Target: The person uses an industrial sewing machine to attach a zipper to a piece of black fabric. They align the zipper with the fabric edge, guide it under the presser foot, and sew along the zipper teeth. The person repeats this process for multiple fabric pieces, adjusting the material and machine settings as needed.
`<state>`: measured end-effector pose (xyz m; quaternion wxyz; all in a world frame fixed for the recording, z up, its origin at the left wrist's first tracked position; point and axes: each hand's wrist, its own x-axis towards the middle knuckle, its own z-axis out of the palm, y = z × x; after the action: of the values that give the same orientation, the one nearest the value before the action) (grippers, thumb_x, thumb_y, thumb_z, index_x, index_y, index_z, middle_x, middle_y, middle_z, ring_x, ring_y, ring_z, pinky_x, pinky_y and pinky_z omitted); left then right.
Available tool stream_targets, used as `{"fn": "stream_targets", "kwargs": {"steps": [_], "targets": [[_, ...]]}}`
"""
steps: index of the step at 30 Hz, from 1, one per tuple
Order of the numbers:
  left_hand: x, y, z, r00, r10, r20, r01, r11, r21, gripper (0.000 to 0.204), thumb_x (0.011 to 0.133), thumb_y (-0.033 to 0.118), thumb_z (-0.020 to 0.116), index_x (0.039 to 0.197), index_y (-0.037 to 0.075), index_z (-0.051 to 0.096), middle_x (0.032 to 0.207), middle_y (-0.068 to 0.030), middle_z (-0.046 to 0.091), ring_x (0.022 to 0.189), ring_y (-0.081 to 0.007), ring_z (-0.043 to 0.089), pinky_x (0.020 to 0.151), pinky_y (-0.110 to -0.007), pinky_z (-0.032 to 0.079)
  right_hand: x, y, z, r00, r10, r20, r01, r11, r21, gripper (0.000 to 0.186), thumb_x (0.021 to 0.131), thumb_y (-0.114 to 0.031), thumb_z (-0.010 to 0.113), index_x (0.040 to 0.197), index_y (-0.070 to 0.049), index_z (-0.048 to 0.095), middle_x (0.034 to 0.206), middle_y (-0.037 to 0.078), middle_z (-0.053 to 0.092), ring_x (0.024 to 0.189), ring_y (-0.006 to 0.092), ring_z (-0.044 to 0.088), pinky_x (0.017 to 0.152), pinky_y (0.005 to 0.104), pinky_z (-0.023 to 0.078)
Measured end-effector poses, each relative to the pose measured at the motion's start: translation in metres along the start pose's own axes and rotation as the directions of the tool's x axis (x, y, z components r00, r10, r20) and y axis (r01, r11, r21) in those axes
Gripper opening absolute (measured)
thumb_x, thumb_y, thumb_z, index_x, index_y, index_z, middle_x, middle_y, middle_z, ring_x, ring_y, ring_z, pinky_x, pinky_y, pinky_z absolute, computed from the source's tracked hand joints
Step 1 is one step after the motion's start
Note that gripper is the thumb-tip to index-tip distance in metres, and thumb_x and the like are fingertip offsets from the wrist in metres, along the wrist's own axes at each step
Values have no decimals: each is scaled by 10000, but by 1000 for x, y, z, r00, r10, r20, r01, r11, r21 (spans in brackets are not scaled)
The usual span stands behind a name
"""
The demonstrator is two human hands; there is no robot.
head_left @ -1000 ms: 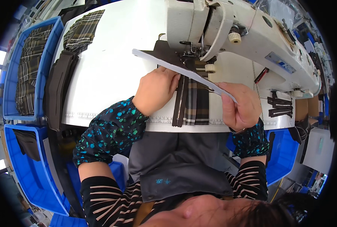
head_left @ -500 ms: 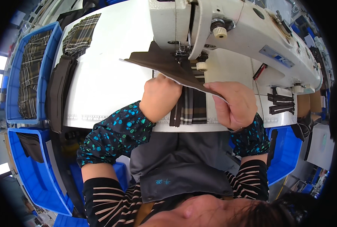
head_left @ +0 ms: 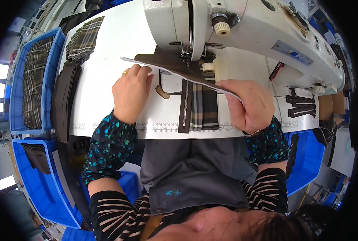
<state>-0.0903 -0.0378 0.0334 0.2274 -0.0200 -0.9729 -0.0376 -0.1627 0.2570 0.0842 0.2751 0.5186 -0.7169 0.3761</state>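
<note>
My right hand point(head_left: 251, 104) is closed on the right end of a brown fabric piece point(head_left: 173, 62) with a pale edge. My left hand point(head_left: 131, 90) is at this piece's left part, fingers curled at its lower edge; what they grip is unclear. The piece lies slantwise beneath the needle area of the white sewing machine point(head_left: 243, 28), over a dark zipper point(head_left: 184, 114) and a plaid strip point(head_left: 203, 112) on the white table point(head_left: 98, 92).
Plaid fabric point(head_left: 84, 38) and stacked dark strips point(head_left: 64, 100) lie left, beside blue bins point(head_left: 56, 52) holding fabric. Right are a small red tool point(head_left: 276, 71) and short zippers point(head_left: 301, 102). Another blue bin point(head_left: 307, 168) sits below the right table edge.
My left hand has moved left and up along the brown piece, uncovering more zipper and machine plate. My right hand stays on the right end, which has shifted slightly left and up.
</note>
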Motion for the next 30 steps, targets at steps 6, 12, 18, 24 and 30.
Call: {"fn": "stream_targets", "kwargs": {"steps": [6, 12, 18, 24, 30], "targets": [[-49, 53, -45, 923, 345, 170, -236, 858, -457, 560, 777, 391, 855, 1193, 33, 745, 1221, -87, 707, 1078, -279, 671, 906, -379, 553, 1, -3, -4, 994, -11, 105, 8, 1000, 28, 388, 776, -7, 784, 1162, -22, 745, 1004, 126, 779, 771, 279, 743, 647, 365, 589], [-89, 64, -32, 929, 337, 155, -232, 854, -465, 388, 839, 252, 835, 1182, 80, 773, 1254, -98, 723, 1097, -286, 702, 936, -418, 569, -18, -20, 7, 968, -164, 188, 161, 986, 30, 322, 764, -129, 775, 1072, -39, 748, 916, 73, 721, 732, 219, 707, 599, 312, 558], [-58, 66, -45, 947, 318, 40, -264, 846, -464, 593, 909, 203, 829, 1421, 8, 603, 1263, -139, 742, 1107, -348, 725, 971, -402, 565, -60, -44, 3, 951, -53, 304, 85, 992, -91, 339, 747, -335, 862, 868, -69, 691, 745, 15, 572, 625, 166, 610, 509, 280, 464], [-69, 57, -41, 969, 141, 204, 20, 773, -634, 822, 882, 180, 854, 1527, -55, 402, 1187, -166, 755, 1037, -364, 742, 899, -419, 590, -89, -56, 25, 919, 77, 386, -41, 994, -102, 442, 843, -352, 823, 1175, -77, 728, 1364, 108, 681, 1318, 295, 621, 1123, 476, 502], [-56, 62, -53, 940, 231, 251, -17, 766, -642, 426, 829, 117, 861, 1228, 58, 724, 1242, -104, 717, 1062, -333, 715, 932, -411, 576, -90, -60, 29, 946, -6, 324, 55, 989, -141, 381, 910, -333, 765, 1196, -84, 735, 1365, 92, 692, 1362, 282, 604, 1171, 474, 455]]}}
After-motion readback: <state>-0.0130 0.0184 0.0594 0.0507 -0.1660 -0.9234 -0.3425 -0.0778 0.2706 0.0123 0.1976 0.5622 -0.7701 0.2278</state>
